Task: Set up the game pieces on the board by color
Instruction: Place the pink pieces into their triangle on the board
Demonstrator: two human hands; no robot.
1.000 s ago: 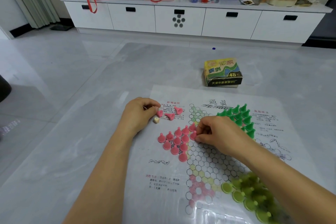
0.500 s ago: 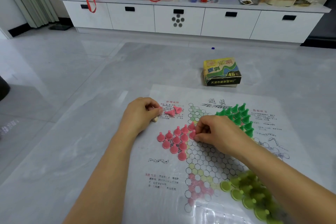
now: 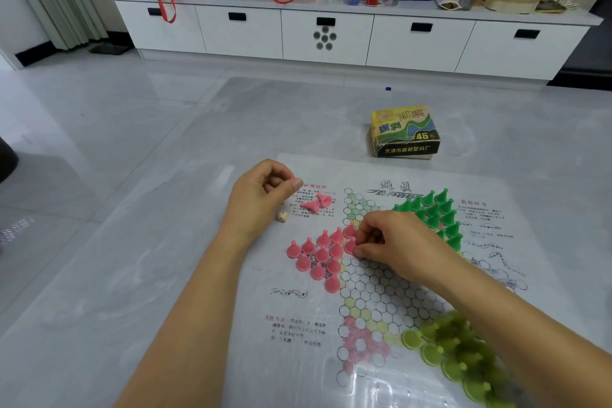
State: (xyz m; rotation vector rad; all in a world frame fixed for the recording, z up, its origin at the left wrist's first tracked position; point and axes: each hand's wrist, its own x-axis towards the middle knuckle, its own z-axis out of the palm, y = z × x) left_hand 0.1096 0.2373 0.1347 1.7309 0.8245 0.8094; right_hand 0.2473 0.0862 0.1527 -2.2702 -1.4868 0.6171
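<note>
The game board point(image 3: 381, 288) is a printed sheet on the floor. Several pink pieces point(image 3: 318, 257) stand in a triangle on its left point. Green pieces point(image 3: 437, 212) fill the upper right point, and olive pieces point(image 3: 453, 351) crowd the lower right. My right hand point(image 3: 394, 242) pinches a pink piece point(image 3: 350, 245) at the triangle's inner edge. My left hand point(image 3: 261, 199) is curled shut above the board's left margin; a pink piece taken from there is hidden in its fingers. Two loose pink pieces point(image 3: 316, 204) lie on their sides beside it.
A small pale die point(image 3: 282, 216) lies just under my left hand. The game's cardboard box point(image 3: 404, 132) sits on the floor beyond the board. A long white cabinet point(image 3: 331, 40) with bags and bottles on top runs along the far wall.
One of the three loose pink pieces has vanished into my left hand, which has lifted slightly and uncovered the die. My right hand has stayed at the triangle's edge.
</note>
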